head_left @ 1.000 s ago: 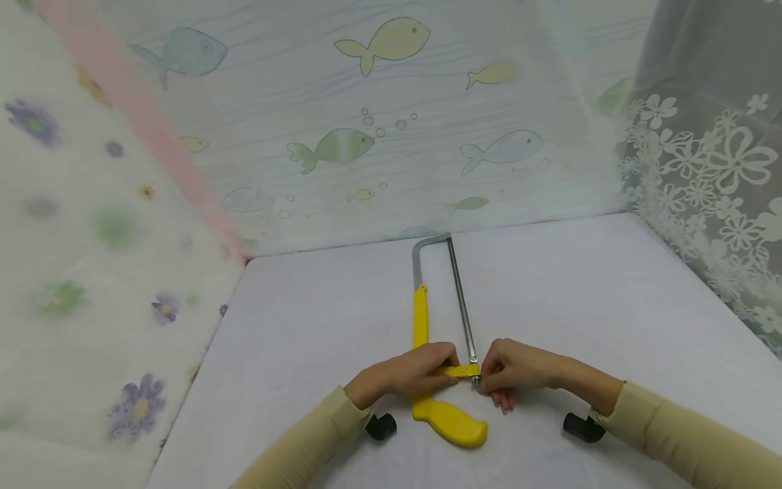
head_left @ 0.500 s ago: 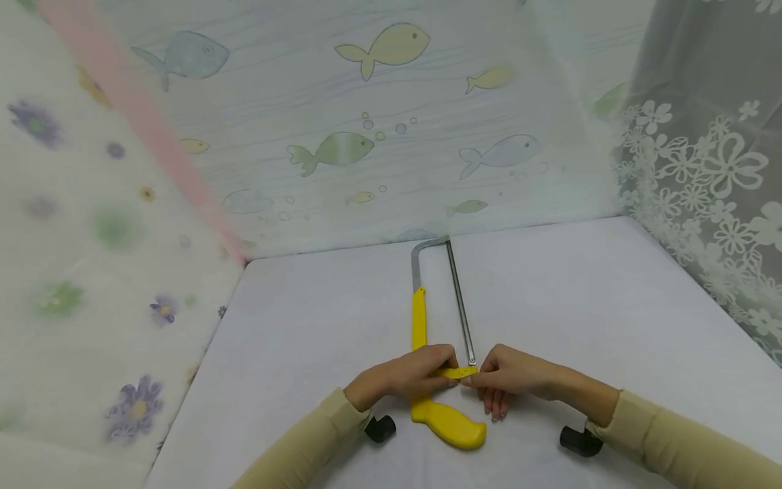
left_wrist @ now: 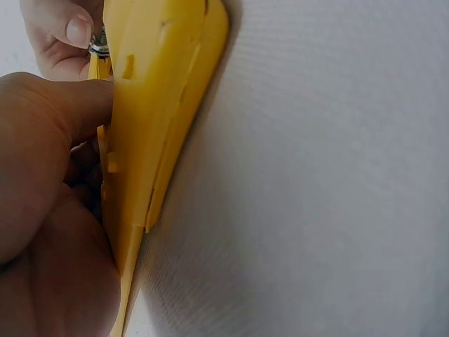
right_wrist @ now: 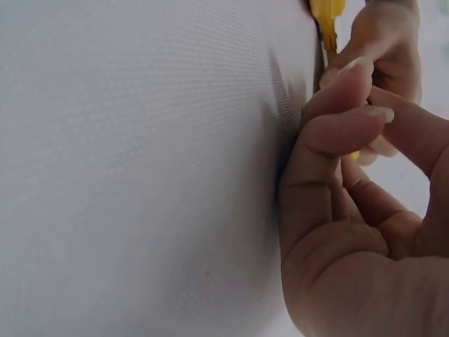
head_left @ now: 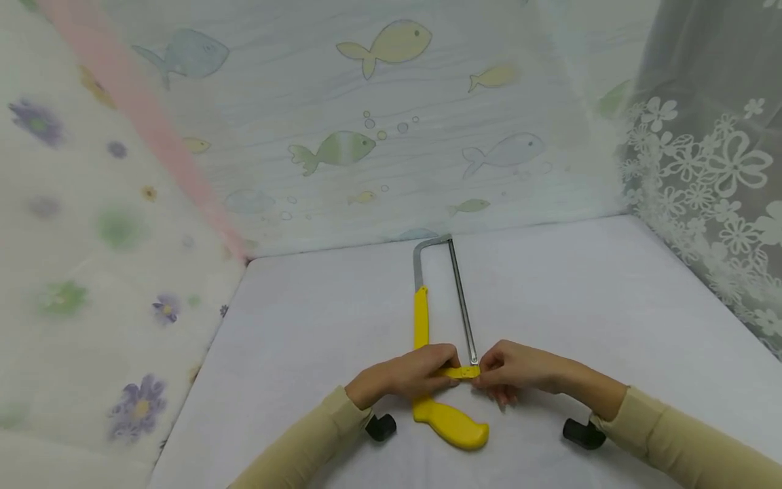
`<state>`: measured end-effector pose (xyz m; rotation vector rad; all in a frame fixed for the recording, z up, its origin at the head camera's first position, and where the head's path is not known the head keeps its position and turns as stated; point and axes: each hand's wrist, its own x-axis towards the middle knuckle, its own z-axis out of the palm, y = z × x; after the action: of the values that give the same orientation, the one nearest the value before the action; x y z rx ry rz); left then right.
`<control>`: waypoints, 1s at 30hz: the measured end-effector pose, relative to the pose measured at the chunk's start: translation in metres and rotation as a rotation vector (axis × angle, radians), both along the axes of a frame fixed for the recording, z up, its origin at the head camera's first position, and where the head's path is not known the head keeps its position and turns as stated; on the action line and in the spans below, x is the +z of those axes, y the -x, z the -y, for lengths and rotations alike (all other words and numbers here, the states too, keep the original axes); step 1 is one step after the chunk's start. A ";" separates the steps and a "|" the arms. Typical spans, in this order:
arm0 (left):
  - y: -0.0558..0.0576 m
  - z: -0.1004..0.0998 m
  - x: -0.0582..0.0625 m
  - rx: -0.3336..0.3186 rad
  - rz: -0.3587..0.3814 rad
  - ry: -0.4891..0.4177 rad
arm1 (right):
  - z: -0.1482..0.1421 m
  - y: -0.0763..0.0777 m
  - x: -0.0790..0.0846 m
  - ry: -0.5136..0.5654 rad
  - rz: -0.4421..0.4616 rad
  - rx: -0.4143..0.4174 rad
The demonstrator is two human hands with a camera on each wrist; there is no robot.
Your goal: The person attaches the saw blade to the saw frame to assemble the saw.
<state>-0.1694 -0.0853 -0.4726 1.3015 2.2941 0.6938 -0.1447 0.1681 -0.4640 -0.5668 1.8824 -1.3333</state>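
Note:
A hacksaw (head_left: 421, 316) with a yellow frame and handle (head_left: 455, 426) lies flat on the white table, its grey bow at the far end. Its blade (head_left: 462, 299) runs along the right side. My left hand (head_left: 406, 370) grips the yellow frame just ahead of the handle, fingers over the short crosspiece (head_left: 467, 372). At that crosspiece's right end, my right hand (head_left: 516, 367) pinches the small metal tightening nut (left_wrist: 100, 43), thumb against it in the left wrist view. The right fingers hide most of the nut in the head view. In the right wrist view, other right fingers (right_wrist: 330, 133) curl loosely.
A white cloth covers the table (head_left: 318, 305). A fish-patterned curtain (head_left: 342, 197) rises at its far edge, close to the hacksaw's tip. Floral fabric (head_left: 122, 292) stands on the left, lacy grey curtain (head_left: 715, 183) on the right. Black wrist-camera mounts (head_left: 381, 428) hang under the sleeves.
My right fingers and thumb have shifted around the nut, swinging left under the crosspiece and then back right. My left hand and the hacksaw have stayed in place.

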 end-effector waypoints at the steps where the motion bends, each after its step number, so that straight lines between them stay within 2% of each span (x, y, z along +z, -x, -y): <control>1: 0.000 0.000 0.001 0.001 0.000 -0.001 | -0.001 0.001 -0.001 0.027 0.025 0.014; 6: -0.001 0.000 0.003 -0.002 0.007 -0.014 | -0.008 0.007 -0.005 0.160 0.143 0.073; 11: 0.000 -0.002 0.001 0.003 0.008 -0.018 | -0.013 0.011 -0.011 0.237 0.214 0.100; 15: 0.003 -0.001 0.001 0.012 0.008 -0.010 | -0.015 0.014 -0.013 0.263 0.220 0.116; 18: 0.005 0.001 0.001 0.025 0.010 -0.008 | -0.013 0.016 -0.012 0.240 0.198 0.129; 20: 0.006 0.002 0.000 0.042 0.013 -0.012 | -0.011 0.016 -0.009 0.182 0.151 0.129; 23: 0.005 0.003 -0.002 0.066 0.004 -0.024 | -0.011 0.015 0.002 0.023 0.020 0.091; 26: 0.004 0.004 -0.004 0.070 -0.038 -0.033 | -0.020 0.017 0.019 -0.151 -0.125 0.018; 28: 0.004 0.005 -0.002 0.073 -0.076 -0.038 | -0.031 0.022 0.031 -0.236 -0.220 -0.027; 30: 0.004 0.009 0.005 0.090 -0.126 -0.049 | -0.044 0.030 0.043 -0.309 -0.355 -0.071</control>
<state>-0.1737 -0.0943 -0.4680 1.3040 2.4638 0.7213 -0.1745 0.2125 -0.4211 -0.6091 2.3627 -1.0004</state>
